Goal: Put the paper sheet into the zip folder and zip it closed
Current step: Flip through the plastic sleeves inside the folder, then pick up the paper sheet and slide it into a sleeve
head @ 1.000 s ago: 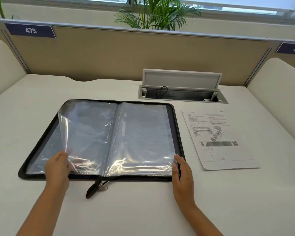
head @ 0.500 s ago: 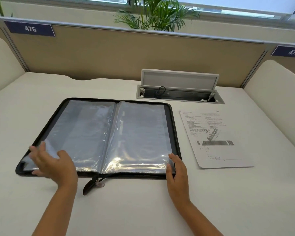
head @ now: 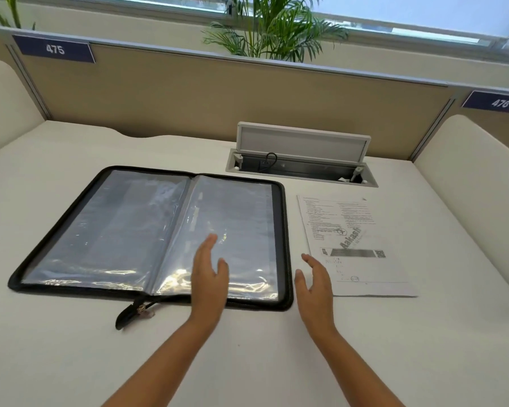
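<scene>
A white counter carries the zip folder, lying open and flat with its clear plastic sleeves showing. Just to its right, apart from it, lies the paper sheet (printed side up). The left hand hovers over the folder's right page, fingers straight, grasping nothing; the right hand is likewise released, beside the sheet's near-left corner.

A white desk carries an open cable box; a plant stands behind the partition.
</scene>
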Demonstrator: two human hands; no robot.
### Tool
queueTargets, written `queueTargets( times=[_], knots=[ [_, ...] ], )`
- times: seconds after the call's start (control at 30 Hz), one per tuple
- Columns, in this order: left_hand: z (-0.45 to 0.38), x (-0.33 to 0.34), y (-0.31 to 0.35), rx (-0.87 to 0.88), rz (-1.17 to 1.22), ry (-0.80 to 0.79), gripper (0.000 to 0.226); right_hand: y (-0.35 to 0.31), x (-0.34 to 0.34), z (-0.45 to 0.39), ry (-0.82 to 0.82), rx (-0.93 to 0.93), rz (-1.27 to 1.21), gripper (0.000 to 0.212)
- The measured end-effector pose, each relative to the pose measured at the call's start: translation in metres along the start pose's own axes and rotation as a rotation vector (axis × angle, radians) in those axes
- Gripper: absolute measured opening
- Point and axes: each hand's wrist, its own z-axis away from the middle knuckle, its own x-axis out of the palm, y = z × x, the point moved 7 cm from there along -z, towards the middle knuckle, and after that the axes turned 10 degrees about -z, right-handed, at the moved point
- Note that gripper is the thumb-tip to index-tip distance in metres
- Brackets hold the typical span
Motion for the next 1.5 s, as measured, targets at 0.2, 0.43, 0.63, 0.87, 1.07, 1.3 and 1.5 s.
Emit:
queueTargets(
  times=[0.2, 0.43, 0.63, 0.87, 1.07, 1.3, 1.5],
  knots=[
    [0.024, 0.083, 0.028, -0.013, -0.051, -0.32, 0.043, 0.029, -0.053, -0.042, -0.031, 0.109, 0.296, 0.053],
    [0.044, 0.142, 0.032, -0.148, -0.136, -0.486, 0.042, 0.056, -0.14, -0.083, 0.166, 0.238, 0.522, 0.06],
    [0.05, 0.169, 0.046, -0.021, -0.257, -0.541, 0.025, 0.081, -0.181, -0.093, 0.165, 0.378, 0.618, 0.063],
    [0.059, 0.194, 0.04, 0.133, -0.605, -0.674, 0.045, 0.081, -0.188, -0.1, 0.191, 0.437, 0.609, 0.058],
    [0.057, 0.193, 0.039, 0.177, -0.634, -0.675, 0.044, 0.092, -0.194, -0.11, 0.104, 0.559, 0.625, 0.057],
    [0.057, 0.191, 0.041, 0.182, -0.608, -0.688, 0.043, 0.103, -0.192, -0.12, 0.069, 0.659, 0.381, 0.059],
    [0.061, 0.188, 0.038, 0.174, -0.572, -0.706, 0.045, 0.084, -0.195, -0.117, 0.069, 0.507, 0.298, 0.011]
  ],
)
